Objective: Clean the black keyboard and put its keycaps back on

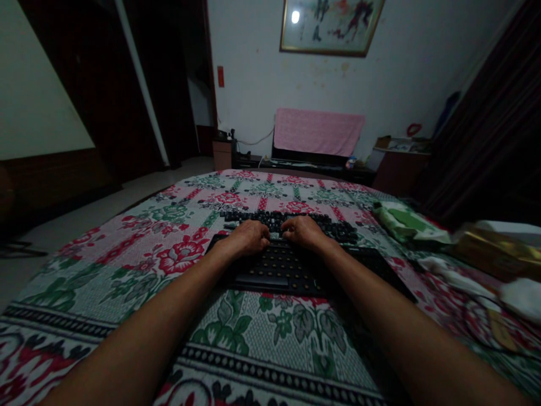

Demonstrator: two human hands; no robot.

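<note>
Clock here is read from the middle of the black keyboard (291,273), which is laid flat on a floral cloth (181,254), dead centre, with rows of small tan dots showing on it and a long bar key at about 7 o'clock. Both hands are held over its far edge. The left hand (250,235) is placed around 10 to 11, fingers curled inward and thumb side turned toward the other hand; whether anything is pinched there can't be told, tbh. The right hand (305,231) is set at about 12, with thumb and fingertips bunched close together, and again it can't be made out whether some small part is gripped. A little gap is left between the two hands.

Just past them at 12, a messy strip of black keycaps (274,219) is spread across the cloth, pretty blurry in this light. A green packet (412,223) is parked at 2, and a gold box (499,248) at roughly 3, with some crumpled white stuff (524,299) dumped nearer, between 3 and 4. Way back at 12, a pink towel (319,132) is draped under a framed picture (332,25) that's hung on the wall.
</note>
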